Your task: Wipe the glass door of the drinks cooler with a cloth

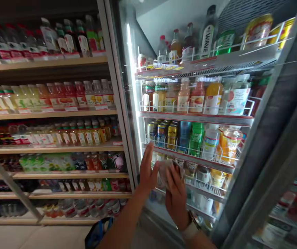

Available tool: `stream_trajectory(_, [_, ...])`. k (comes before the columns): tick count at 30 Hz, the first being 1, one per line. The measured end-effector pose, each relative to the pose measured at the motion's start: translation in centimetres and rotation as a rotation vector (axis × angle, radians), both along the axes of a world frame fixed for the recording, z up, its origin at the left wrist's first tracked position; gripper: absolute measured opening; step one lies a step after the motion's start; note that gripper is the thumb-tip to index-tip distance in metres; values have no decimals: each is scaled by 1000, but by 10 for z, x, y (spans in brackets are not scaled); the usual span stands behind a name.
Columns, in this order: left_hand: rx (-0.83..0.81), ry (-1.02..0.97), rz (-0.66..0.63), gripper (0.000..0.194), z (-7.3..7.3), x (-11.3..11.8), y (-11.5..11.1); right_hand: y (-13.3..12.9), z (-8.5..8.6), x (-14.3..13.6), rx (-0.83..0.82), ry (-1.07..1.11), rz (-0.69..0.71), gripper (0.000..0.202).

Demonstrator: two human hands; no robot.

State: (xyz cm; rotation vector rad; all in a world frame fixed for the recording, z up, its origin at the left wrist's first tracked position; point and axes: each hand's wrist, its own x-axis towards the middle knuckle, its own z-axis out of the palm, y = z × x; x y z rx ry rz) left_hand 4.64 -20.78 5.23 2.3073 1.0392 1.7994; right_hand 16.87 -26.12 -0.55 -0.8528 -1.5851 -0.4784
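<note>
Right hand: the right hand [176, 195] lies over the cloth, fingers extended and close together; its grip is open, palm side toward the cooler.
Wrist: a watch [194, 221] with a pale band sits on the right wrist.
Cloth: the crumpled greyish cloth [163, 175] is under the right fingers, at the glass front of the cooler, left of its middle.
Left hand: the left hand [147, 173] is raised just beside the cloth's left edge, fingers upright, thumb apart from them; its grip is open. Whether the thumb touches the cloth, I cannot tell.
Floor: a blue and black bag [99, 232] rests near the left forearm.
Cooler: the lit cooler [261, 138] has wire-fronted shelves. Cans [172, 135] stand toward the left end of the third shelf, a green bottle [196, 138] to their right; juice bottles [214, 95] line the second; a dark bottle [208, 34] stands on the top one, behind its front edge.
Left side: a wall rack [50, 113] carries rows of drink bottles [69, 95] along its shelves' front edges.
</note>
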Motion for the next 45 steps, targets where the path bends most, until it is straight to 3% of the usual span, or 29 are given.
stream_trajectory(4, [36, 111, 241, 69, -28, -38, 67, 30, -8, -19, 20, 40, -38, 62])
stream_trajectory(7, [136, 226, 317, 75, -42, -51, 107, 52, -7, -27, 13, 32, -55, 62])
stream_trajectory(13, [184, 406, 357, 83, -61, -61, 168, 107, 23, -28, 71, -110, -62, 65])
stream_trajectory(19, [184, 403, 388, 97, -83, -64, 210, 157, 50, -22, 71, -227, -176, 67])
stream_trajectory(23, [229, 353, 366, 95, -96, -63, 222, 176, 36, -28, 3, -349, -334, 61])
stream_trajectory(29, [251, 370, 258, 97, -109, -73, 232, 170, -36, -31, -121, -526, -405, 64])
stream_trajectory(32, [283, 406, 201, 101, -114, -77, 236, 165, -53, -28, -165, -552, -423, 68])
stream_trajectory(34, [301, 402, 183, 100, -116, -77, 236, 167, -44, -31, -152, -543, -422, 65])
stream_trajectory(39, [304, 399, 114, 102, -108, -80, 230, 189, 23, -56, -77, -451, -467, 58])
stream_trajectory(41, [283, 451, 61, 99, -100, -87, 225, 197, 40, -68, -37, -389, -522, 60])
stream_trajectory(43, [262, 521, 3, 94, -94, -98, 220, 202, 38, -77, -15, -362, -568, 61])
stream_trajectory(45, [254, 590, -35, 89, -96, -114, 215, 203, 17, -82, -34, -377, -587, 61])
